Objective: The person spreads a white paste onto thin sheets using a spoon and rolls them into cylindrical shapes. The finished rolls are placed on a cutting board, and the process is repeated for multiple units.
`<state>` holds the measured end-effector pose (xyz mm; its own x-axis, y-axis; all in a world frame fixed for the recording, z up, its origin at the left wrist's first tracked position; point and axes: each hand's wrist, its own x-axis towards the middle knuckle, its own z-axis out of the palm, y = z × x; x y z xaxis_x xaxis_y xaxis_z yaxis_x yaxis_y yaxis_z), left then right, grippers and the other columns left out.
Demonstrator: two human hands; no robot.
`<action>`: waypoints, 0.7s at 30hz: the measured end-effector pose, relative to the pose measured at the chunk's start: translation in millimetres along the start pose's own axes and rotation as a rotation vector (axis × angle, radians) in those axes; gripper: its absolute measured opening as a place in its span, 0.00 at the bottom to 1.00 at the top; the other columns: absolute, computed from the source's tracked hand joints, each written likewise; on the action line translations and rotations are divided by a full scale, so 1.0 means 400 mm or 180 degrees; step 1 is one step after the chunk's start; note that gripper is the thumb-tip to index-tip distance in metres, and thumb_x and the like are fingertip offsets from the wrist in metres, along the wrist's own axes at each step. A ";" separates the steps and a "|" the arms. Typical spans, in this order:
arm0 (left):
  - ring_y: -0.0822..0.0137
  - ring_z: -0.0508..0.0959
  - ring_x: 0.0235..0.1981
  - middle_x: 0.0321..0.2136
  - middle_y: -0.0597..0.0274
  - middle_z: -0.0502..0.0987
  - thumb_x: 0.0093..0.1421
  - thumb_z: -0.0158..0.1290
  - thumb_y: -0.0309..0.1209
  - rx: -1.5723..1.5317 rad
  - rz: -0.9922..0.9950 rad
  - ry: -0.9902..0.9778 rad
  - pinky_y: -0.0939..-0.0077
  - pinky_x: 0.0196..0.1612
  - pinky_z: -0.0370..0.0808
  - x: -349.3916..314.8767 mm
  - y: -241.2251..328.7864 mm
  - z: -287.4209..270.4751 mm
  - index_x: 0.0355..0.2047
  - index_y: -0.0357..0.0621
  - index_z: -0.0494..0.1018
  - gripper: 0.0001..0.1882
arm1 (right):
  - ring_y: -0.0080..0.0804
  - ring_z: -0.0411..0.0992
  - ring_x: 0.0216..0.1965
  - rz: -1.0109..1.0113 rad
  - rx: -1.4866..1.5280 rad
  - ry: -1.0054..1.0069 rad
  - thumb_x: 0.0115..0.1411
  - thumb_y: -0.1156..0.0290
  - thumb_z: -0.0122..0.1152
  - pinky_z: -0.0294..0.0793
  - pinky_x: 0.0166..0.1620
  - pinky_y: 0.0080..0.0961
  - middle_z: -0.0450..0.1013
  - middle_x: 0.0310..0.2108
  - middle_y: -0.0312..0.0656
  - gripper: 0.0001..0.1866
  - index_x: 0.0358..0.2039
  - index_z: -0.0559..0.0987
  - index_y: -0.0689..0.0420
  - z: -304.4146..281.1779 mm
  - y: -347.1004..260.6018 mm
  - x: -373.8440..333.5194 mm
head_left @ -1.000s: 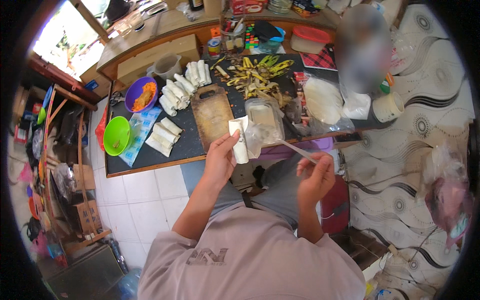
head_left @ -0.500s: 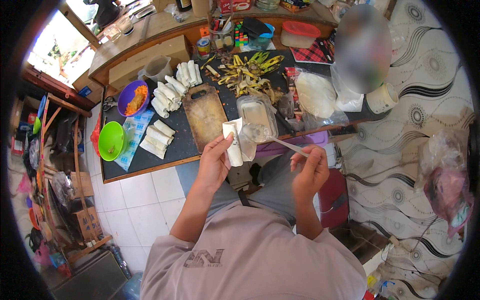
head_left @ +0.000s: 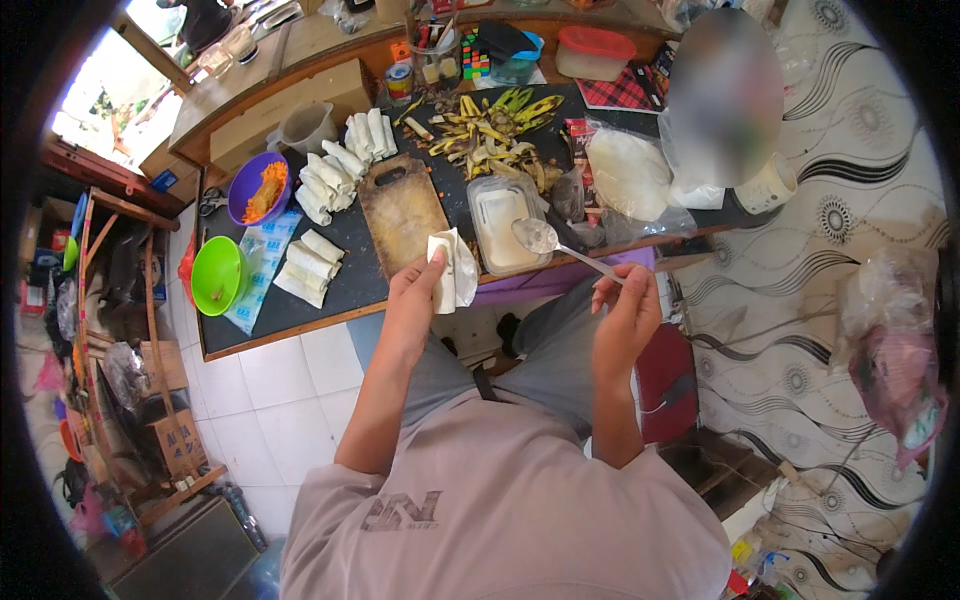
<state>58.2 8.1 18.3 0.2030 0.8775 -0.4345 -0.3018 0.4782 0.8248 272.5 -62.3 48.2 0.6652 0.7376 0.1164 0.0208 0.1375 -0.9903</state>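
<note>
White roll [head_left: 447, 287] and spoon [head_left: 540, 238] have drawn apart since the earlier frame. Just left of centre, the left hand [head_left: 410, 293] pinches the roll, long axis near vertical; the spoon's bowl points upper-left over the clear container [head_left: 515, 267], handle gripped by the right hand [head_left: 628, 302].

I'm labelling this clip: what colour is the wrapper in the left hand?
The wrapper in the left hand is creamy white, seen in the head view.

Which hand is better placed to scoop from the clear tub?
Probably the right hand: it holds the spoon, bowl at the clear tub. The left hand is occupied holding a white roll.
</note>
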 end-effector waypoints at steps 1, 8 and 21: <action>0.76 0.77 0.31 0.33 0.64 0.79 0.66 0.48 0.35 -0.0270 -0.0065 -0.0039 0.80 0.35 0.73 0.000 0.001 -0.001 0.42 0.36 0.75 0.14 | 0.17 0.65 0.21 0.0022 -0.0005 0.0015 0.70 0.62 0.40 0.64 0.23 0.14 0.69 0.22 0.35 0.16 0.32 0.71 0.60 0.000 0.012 -0.001; 0.73 0.79 0.36 0.36 0.61 0.79 0.65 0.47 0.34 -0.0650 -0.0008 -0.0112 0.79 0.40 0.75 -0.004 0.003 -0.022 0.43 0.35 0.73 0.15 | 0.17 0.65 0.21 0.0217 -0.0458 -0.0265 0.69 0.64 0.41 0.65 0.25 0.15 0.71 0.21 0.35 0.16 0.32 0.73 0.61 0.016 0.212 0.048; 0.70 0.78 0.40 0.40 0.58 0.77 0.66 0.46 0.32 -0.0973 0.0128 -0.0054 0.75 0.44 0.76 -0.038 0.066 -0.029 0.46 0.34 0.70 0.14 | 0.24 0.72 0.25 -0.0116 -0.1010 -0.0261 0.64 0.66 0.53 0.70 0.29 0.20 0.75 0.26 0.41 0.13 0.40 0.76 0.63 0.027 0.358 0.039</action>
<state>36.5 7.6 42.6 0.1999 0.8964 -0.3955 -0.5756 0.4341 0.6930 277.8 -24.1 -91.0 0.5976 0.7886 0.1450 0.2837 -0.0387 -0.9581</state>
